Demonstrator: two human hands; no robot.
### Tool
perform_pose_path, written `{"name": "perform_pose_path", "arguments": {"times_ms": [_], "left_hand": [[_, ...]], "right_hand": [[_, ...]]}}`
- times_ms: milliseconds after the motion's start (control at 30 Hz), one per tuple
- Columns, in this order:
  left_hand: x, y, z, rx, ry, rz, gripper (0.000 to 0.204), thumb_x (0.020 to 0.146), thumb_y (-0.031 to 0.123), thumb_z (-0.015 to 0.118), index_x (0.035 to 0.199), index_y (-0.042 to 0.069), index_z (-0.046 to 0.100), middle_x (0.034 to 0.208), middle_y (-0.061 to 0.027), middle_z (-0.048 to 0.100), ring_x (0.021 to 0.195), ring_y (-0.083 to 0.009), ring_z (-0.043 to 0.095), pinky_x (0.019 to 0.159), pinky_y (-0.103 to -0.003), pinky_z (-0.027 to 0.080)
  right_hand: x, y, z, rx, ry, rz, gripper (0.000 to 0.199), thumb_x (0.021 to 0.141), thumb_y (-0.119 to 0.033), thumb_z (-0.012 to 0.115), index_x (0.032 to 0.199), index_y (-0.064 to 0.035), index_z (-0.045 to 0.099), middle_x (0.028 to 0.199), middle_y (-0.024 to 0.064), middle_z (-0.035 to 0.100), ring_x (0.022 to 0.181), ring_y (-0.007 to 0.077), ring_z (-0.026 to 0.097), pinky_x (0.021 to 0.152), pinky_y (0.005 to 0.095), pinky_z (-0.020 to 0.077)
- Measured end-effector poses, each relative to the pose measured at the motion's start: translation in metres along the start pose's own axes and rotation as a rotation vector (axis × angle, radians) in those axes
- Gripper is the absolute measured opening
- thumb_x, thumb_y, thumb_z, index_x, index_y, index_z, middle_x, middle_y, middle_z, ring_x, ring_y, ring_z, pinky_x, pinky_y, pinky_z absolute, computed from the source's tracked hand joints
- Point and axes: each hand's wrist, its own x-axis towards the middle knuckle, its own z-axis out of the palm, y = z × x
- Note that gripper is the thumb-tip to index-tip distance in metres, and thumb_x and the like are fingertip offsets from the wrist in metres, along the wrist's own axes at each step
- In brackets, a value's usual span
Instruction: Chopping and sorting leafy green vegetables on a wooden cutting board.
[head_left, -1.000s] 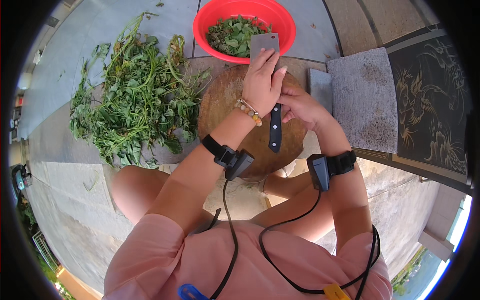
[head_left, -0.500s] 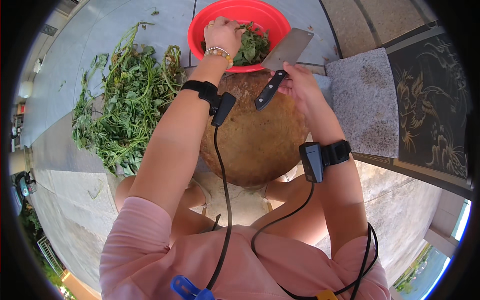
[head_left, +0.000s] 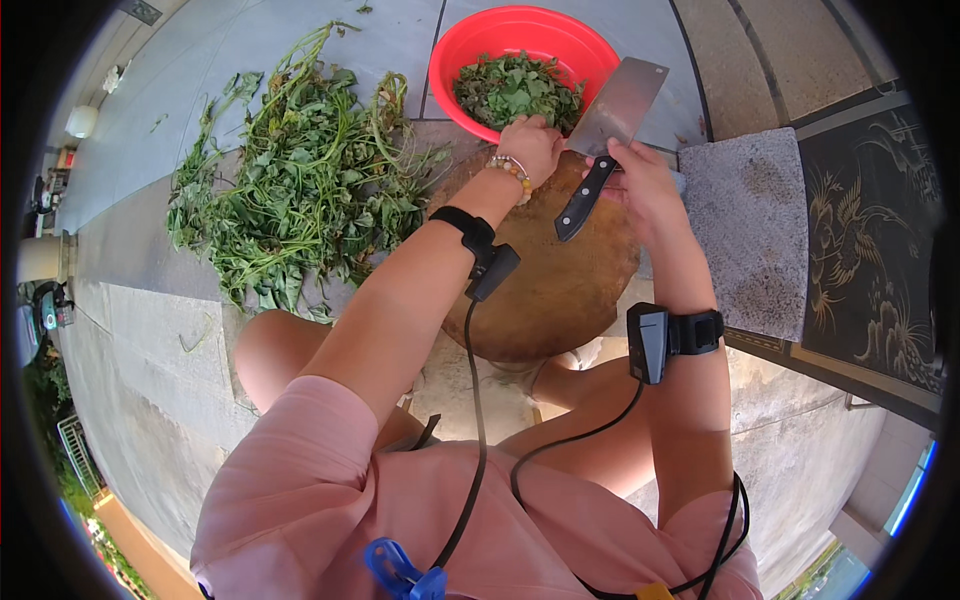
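Observation:
My right hand [head_left: 645,185] grips a cleaver [head_left: 622,105] around the lower blade where it meets the black handle. The broad blade tilts up to the right beside the red basin [head_left: 600,45]. My left hand [head_left: 532,152], with a beaded bracelet, is at the basin's near rim, above the far edge of the round wooden chopping block [head_left: 540,270]. Its fingers are curled together, and whatever may be in them is hidden. Chopped green leaves [head_left: 520,88] lie in the basin. Left of the block spreads a heap of leafy green vines [head_left: 310,190].
A rough grey stone slab [head_left: 745,225] stands to the right, beside a dark panel with gold bird and plant designs [head_left: 850,230]. Straps with small black devices [head_left: 650,340] circle both forearms, and their cables [head_left: 475,420] run down over my pink shirt.
My left hand has come out of the basin, back toward me to its near rim. The cleaver stays in my right hand. The whole view has shifted, so the basin appears farther right.

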Motion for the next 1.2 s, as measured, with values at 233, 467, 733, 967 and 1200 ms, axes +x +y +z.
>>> {"name": "perform_pose_path", "arguments": {"times_ms": [233, 467, 733, 967, 1200], "left_hand": [[0.033, -0.003, -0.043, 0.204, 0.435, 0.075, 0.023, 0.077, 0.011, 0.057, 0.098, 0.011, 0.066, 0.091, -0.0106, 0.061, 0.087, -0.0266, 0.058, 0.083, -0.038, 0.042], [0.008, -0.043, -0.094, 0.166, 0.514, -0.19, 0.052, 0.073, 0.016, 0.064, 0.123, 0.013, 0.05, 0.096, -0.0129, 0.061, 0.101, -0.0303, 0.051, 0.089, -0.048, 0.034], [-0.094, -0.161, -0.113, -0.586, 0.339, -1.076, 0.026, 0.081, 0.018, 0.063, 0.101, 0.002, 0.057, 0.073, -0.0079, 0.061, 0.065, -0.0185, 0.059, 0.056, -0.029, 0.048], [-0.067, -0.117, -0.198, -1.496, 0.53, -0.766, 0.006, 0.088, 0.007, 0.05, 0.092, 0.002, 0.051, 0.08, -0.0058, 0.053, 0.064, -0.0173, 0.052, 0.065, -0.037, 0.05], [-0.056, -0.112, -0.368, -1.341, 0.505, -0.166, 0.009, 0.091, 0.008, 0.046, 0.092, 0.0, 0.051, 0.082, -0.0053, 0.053, 0.073, -0.0165, 0.052, 0.074, -0.035, 0.05]], "right_hand": [[-0.009, 0.0, 0.004, -0.07, -0.034, -0.018, 0.025, 0.09, -0.026, 0.051, 0.103, -0.0051, 0.053, 0.088, 0.0069, 0.062, 0.077, 0.0153, 0.063, 0.066, 0.0277, 0.048], [-0.013, 0.015, -0.003, -0.372, -0.132, -0.023, 0.02, 0.09, -0.024, 0.049, 0.099, -0.0076, 0.057, 0.081, 0.0032, 0.062, 0.07, 0.0122, 0.062, 0.061, 0.0259, 0.0488], [-0.031, 0.054, 0.022, -0.772, -0.63, 0.259, 0.024, 0.088, -0.022, 0.05, 0.095, -0.0003, 0.058, 0.074, 0.006, 0.063, 0.066, 0.0144, 0.062, 0.055, 0.0295, 0.05], [-0.017, 0.101, 0.003, -1.385, -0.437, -0.154, 0.029, 0.081, -0.026, 0.054, 0.092, -0.0004, 0.063, 0.081, 0.0151, 0.064, 0.078, 0.0285, 0.063, 0.069, 0.0379, 0.0491], [-0.04, 0.08, 0.022, -1.472, -0.381, -0.115, 0.036, 0.078, -0.027, 0.055, 0.099, 0.0005, 0.062, 0.103, 0.0206, 0.06, 0.097, 0.0349, 0.057, 0.083, 0.0416, 0.0449]]}}
